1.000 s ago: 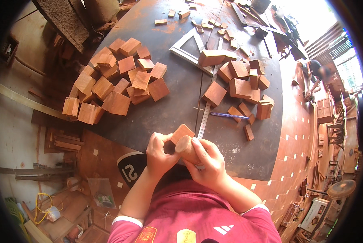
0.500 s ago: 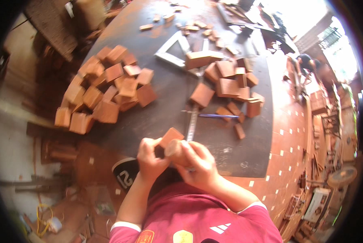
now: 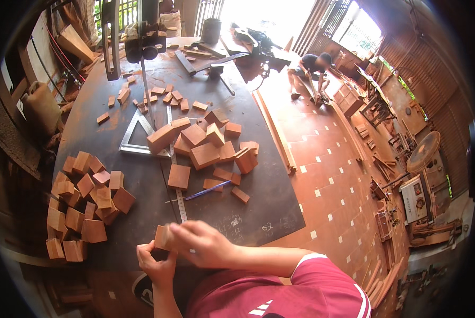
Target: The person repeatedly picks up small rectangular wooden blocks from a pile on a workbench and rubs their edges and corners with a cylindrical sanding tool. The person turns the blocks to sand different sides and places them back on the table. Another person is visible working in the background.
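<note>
Close to the near edge of the dark table, my left hand (image 3: 157, 264) pinches a small reddish-brown wooden block (image 3: 160, 237) between thumb and fingers. My right hand (image 3: 204, 245) is closed against the block's right side, its fingers blurred by motion. A paler brown edge shows between that hand and the block, but what the right hand grips is mostly hidden. Left of my hands lies a heap of similar wooden blocks (image 3: 86, 204). Further off and to the right sits a second pile of blocks (image 3: 204, 155).
A metal ruler (image 3: 181, 206) and a blue pen (image 3: 208, 190) lie near the second pile. Behind are a triangular metal square (image 3: 137, 139), small offcuts (image 3: 176, 95) and a band saw's upper part (image 3: 142, 34). Another person (image 3: 311, 74) bends over on the tiled floor (image 3: 327, 196).
The view has swung up and to the right, bringing in the saw and the other person. My right hand has turned over, its back now upward, beside the block still held in my left.
</note>
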{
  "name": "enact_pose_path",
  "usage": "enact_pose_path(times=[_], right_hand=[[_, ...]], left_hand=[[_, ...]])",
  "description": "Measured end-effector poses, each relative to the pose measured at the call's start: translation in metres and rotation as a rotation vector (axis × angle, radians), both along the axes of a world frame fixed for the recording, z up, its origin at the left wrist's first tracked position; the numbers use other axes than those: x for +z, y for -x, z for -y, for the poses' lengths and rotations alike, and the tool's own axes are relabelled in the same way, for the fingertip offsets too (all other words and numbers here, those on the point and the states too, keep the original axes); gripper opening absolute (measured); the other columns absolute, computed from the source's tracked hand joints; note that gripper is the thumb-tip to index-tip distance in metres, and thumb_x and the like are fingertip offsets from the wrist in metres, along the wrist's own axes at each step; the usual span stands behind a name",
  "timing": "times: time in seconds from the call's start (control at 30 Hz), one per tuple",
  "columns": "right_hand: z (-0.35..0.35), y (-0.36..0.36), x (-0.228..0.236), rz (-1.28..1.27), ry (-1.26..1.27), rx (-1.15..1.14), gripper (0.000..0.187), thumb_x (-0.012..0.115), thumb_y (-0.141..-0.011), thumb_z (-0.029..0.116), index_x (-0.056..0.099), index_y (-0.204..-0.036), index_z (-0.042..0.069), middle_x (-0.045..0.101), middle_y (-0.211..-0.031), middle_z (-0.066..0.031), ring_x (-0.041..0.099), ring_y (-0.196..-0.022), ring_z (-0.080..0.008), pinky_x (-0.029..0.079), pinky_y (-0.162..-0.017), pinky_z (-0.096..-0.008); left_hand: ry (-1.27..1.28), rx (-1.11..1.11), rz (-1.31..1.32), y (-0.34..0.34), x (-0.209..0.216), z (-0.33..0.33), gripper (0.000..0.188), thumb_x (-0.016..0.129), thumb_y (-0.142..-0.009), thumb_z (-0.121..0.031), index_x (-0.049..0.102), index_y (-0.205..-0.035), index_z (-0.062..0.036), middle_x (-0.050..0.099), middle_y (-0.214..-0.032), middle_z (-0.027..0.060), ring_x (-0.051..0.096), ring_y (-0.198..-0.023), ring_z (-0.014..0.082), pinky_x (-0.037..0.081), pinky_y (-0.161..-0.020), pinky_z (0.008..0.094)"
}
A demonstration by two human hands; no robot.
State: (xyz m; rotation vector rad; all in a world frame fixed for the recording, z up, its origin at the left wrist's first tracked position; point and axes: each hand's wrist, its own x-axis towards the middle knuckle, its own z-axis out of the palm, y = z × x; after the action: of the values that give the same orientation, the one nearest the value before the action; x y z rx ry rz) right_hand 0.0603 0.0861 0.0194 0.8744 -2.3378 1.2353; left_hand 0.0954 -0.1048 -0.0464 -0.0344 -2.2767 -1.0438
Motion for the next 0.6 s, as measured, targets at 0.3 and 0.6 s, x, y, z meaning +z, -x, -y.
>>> enact_pose_path(times=[0.3, 0.6], right_hand=[[0.002, -0.001, 0.009, 0.078, -0.028, -0.075, 0.071, 0.087, -0.083, 0.008, 0.061, -0.149, 0.004, 0.067, -0.122, -0.0231, 0.07, -0.104, -0.04, 0.06, -0.089, -0.0446], [0.004, -0.007, 0.0, 0.069, -0.029, -0.039, 0.079, 0.082, -0.084, 0.005, 0.053, -0.157, 0.008, 0.061, -0.128, -0.021, 0.066, -0.112, -0.0421, 0.057, -0.097, -0.0479]], left_hand=[[0.002, -0.004, 0.023, -0.003, -0.005, 0.003, 0.056, 0.098, -0.071, -0.022, 0.059, -0.107, -0.0031, 0.06, -0.095, 0.0138, 0.063, -0.083, 0.0352, 0.053, -0.074, 0.0461], [0.006, -0.027, -0.016, -0.003, -0.004, 0.005, 0.063, 0.102, -0.066, -0.024, 0.06, -0.108, -0.0037, 0.063, -0.096, 0.0145, 0.065, -0.085, 0.0371, 0.055, -0.077, 0.0458]])
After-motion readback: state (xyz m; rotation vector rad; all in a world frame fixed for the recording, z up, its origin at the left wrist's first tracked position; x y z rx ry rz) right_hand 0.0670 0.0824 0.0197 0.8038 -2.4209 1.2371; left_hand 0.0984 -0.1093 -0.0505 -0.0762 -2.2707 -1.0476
